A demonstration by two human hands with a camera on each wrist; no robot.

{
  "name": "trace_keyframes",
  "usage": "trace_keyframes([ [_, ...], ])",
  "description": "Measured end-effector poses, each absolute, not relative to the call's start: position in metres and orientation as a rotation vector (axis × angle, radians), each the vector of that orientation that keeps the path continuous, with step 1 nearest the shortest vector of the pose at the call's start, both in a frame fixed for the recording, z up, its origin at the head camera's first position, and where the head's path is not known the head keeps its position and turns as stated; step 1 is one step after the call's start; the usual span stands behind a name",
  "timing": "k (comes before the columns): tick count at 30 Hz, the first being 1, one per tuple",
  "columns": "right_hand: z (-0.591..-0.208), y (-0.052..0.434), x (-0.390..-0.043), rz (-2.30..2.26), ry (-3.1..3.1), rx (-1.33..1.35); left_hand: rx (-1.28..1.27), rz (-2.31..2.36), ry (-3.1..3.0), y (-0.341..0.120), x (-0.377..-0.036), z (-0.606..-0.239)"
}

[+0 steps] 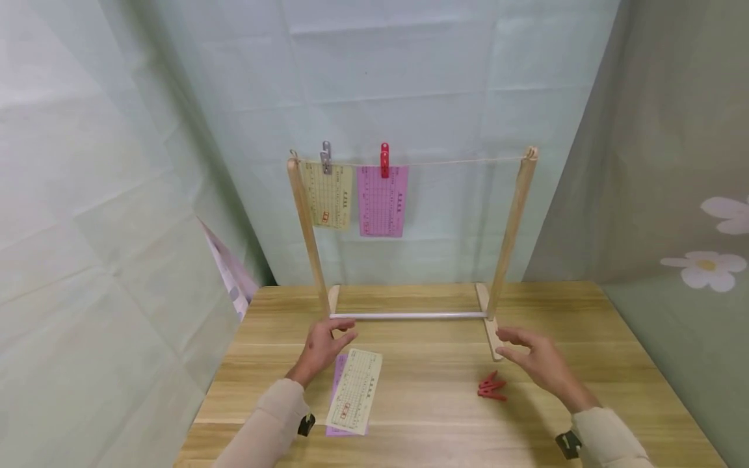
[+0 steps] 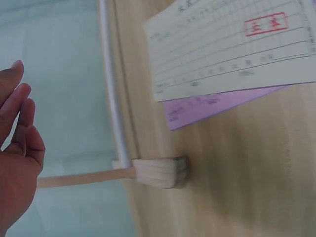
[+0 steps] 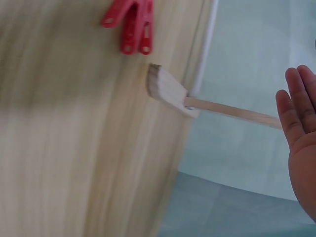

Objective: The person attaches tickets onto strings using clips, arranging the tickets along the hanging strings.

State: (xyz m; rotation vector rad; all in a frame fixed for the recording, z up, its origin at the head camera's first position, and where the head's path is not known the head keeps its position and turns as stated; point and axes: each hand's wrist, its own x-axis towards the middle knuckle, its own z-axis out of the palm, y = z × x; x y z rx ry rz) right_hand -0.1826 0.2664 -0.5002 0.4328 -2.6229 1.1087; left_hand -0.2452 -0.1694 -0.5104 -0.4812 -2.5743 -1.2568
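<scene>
Lower frame, head view: left hand [image 1: 324, 348] and right hand [image 1: 535, 361] hover over the table [image 1: 614, 364], fingers straight and loosely spread, gripping nothing, each just beside a foot of the wooden rack [image 1: 510, 227]; the cream slip [image 1: 355, 390] on a purple slip [image 1: 338, 378] lies lower centre, the red pegs [image 1: 491, 388] right of centre. Only this view shows the string at frame centre with a grey peg [image 1: 326, 157] and red peg [image 1: 384, 160] holding two slips. The wrist views alone show the rack's feet close up, clear of both hands.
</scene>
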Motion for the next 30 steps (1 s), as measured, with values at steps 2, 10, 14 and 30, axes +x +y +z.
trace_keyframes([
  [2, -0.506, 0.268, -0.182, 1.120, -2.626, 0.418, -0.482, -1.253, -2.585, -0.170, -0.245, -0.518],
  [10, -0.530, 0.274, -0.179, 1.133, -2.651, 0.374, -0.374, -1.393, -2.667, -0.171, -0.246, -0.548],
  [14, -0.543, 0.275, -0.178, 1.175, -2.673, 0.370, -0.311, -1.401, -2.719, -0.172, -0.246, -0.558],
  [30, -0.582, 0.295, -0.187, 1.335, -2.760, 0.707, -0.182, -1.408, -2.787, -0.175, -0.254, -0.580],
])
